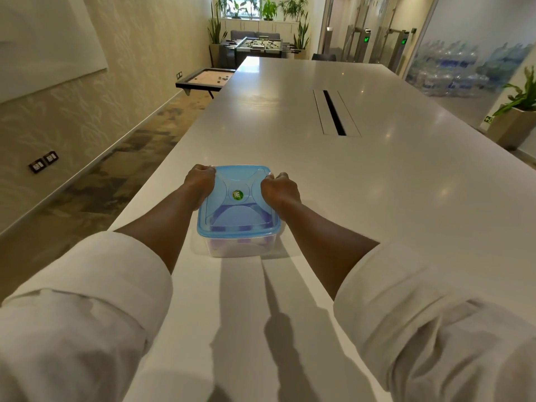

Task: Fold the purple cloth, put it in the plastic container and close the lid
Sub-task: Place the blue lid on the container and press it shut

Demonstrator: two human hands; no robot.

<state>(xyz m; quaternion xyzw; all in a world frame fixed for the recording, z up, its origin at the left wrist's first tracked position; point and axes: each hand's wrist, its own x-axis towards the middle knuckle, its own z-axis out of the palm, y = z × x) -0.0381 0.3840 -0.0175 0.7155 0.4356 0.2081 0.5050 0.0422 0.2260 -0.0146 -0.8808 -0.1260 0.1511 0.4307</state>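
Observation:
A clear plastic container [239,247] stands on the white table near its left edge, with a translucent blue lid [238,185] lying flat on top. The folded purple cloth [243,220] shows through the lid and the front wall. My left hand [200,181] is curled over the lid's far left corner. My right hand [280,188] is curled over the far right corner. Both fists press on the lid's edges; the fingertips are hidden.
The long white table [333,175] stretches ahead, with a dark cable slot [334,113] in its middle. The table's left edge runs close beside the container, with carpet floor below. A low game board [207,77] stands far left.

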